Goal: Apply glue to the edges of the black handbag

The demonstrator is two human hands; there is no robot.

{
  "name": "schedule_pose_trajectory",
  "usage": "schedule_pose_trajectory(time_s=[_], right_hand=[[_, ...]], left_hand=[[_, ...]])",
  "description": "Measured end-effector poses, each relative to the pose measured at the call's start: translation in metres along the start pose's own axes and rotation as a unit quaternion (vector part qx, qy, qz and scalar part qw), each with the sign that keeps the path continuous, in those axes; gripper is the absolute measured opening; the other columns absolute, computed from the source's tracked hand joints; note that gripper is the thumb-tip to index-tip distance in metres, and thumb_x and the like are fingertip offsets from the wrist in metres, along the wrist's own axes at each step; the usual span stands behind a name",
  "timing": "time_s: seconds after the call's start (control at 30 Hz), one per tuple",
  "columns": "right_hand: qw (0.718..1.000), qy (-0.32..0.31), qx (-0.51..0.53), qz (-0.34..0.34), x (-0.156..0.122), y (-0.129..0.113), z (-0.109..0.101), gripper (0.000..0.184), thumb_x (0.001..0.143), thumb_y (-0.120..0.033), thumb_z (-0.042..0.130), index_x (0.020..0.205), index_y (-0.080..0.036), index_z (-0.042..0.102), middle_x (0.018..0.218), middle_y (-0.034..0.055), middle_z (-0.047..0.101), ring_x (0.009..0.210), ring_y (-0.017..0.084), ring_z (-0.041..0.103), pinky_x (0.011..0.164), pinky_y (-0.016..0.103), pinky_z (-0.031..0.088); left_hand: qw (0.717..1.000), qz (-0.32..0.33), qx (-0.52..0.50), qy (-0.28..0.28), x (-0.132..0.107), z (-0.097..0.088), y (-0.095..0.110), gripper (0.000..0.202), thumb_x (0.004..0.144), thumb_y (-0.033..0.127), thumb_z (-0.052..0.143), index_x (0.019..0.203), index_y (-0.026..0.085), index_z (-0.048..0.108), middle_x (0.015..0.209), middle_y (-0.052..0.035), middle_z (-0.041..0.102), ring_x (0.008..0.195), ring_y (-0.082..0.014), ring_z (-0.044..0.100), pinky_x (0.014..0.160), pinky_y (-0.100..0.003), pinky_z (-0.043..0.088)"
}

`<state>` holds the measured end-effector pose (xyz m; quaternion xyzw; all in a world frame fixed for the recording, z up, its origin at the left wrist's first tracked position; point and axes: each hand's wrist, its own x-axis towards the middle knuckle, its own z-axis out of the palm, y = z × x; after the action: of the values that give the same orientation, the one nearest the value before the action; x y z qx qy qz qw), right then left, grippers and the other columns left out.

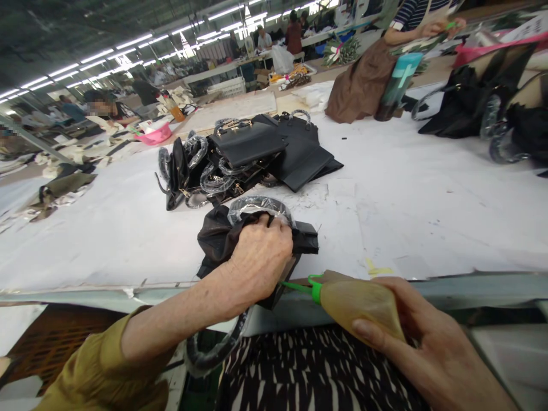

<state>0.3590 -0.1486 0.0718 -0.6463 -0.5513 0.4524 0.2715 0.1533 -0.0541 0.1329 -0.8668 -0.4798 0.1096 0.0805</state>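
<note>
My left hand (263, 257) is closed on a black handbag (216, 234) at the table's front edge, its fingertips hidden in the dark lining. One plastic-wrapped handle (261, 205) arches up behind the hand; another wrapped handle (214, 354) hangs below the edge. In my right hand (415, 337) is a yellowish squeeze bottle of glue (359, 302), tilted on its side. Its thin green nozzle (297, 287) points left and meets the bag's edge just below my left hand; whether anything flows out cannot be seen.
Behind the bag lies a pile of black bags and panels (252, 148) with wrapped handles. More black bags (466, 103) stand at the right, near a teal-lidded bottle (398, 85) and brown cloth (357, 80). A pink basin (154, 134) is far left. A co-worker's hands (440, 27) work across the table.
</note>
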Motion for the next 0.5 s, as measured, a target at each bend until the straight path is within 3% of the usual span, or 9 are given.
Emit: schedule_pose_trajectory(time_s=[0.13,0.27,0.37,0.5], right_hand=[[0.996,0.048,-0.065,-0.047,0.008,-0.006,0.006,0.036,0.072,-0.052,0.062,0.094,-0.024,0.056,0.062,-0.0011,0.063,0.050,0.019,0.057,0.046,0.027,0.046],[0.990,0.073,-0.101,-0.065,0.010,-0.005,0.006,0.040,0.072,-0.053,0.061,0.098,-0.022,0.056,0.067,0.0002,0.066,0.053,0.019,0.060,0.047,0.026,0.047],[0.994,0.031,-0.087,-0.050,0.006,-0.004,0.001,0.041,0.075,-0.055,0.059,0.101,-0.023,0.055,0.074,0.0000,0.067,0.060,0.019,0.062,0.053,0.025,0.050],[0.998,-0.004,-0.057,0.004,-0.004,-0.008,-0.007,0.042,0.074,-0.059,0.057,0.100,-0.026,0.057,0.082,-0.0007,0.069,0.070,0.021,0.064,0.056,0.024,0.050]], left_hand=[[1.000,0.003,0.003,0.007,0.000,0.001,-0.001,0.019,0.074,0.026,0.062,0.084,0.009,0.061,0.087,-0.0135,0.062,0.083,-0.0277,0.058,0.061,-0.035,0.049],[1.000,0.009,0.006,0.025,0.000,0.003,-0.002,0.022,0.072,0.030,0.064,0.083,0.010,0.062,0.085,-0.0135,0.062,0.081,-0.0273,0.058,0.062,-0.035,0.050],[1.000,0.005,0.004,0.014,0.002,0.001,-0.002,0.018,0.075,0.026,0.060,0.083,0.010,0.063,0.087,-0.0146,0.063,0.081,-0.0276,0.059,0.060,-0.035,0.050],[0.998,0.010,-0.010,-0.055,0.006,-0.005,-0.001,0.011,0.071,0.016,0.057,0.079,0.011,0.063,0.079,-0.0130,0.064,0.073,-0.0277,0.062,0.058,-0.037,0.051]])
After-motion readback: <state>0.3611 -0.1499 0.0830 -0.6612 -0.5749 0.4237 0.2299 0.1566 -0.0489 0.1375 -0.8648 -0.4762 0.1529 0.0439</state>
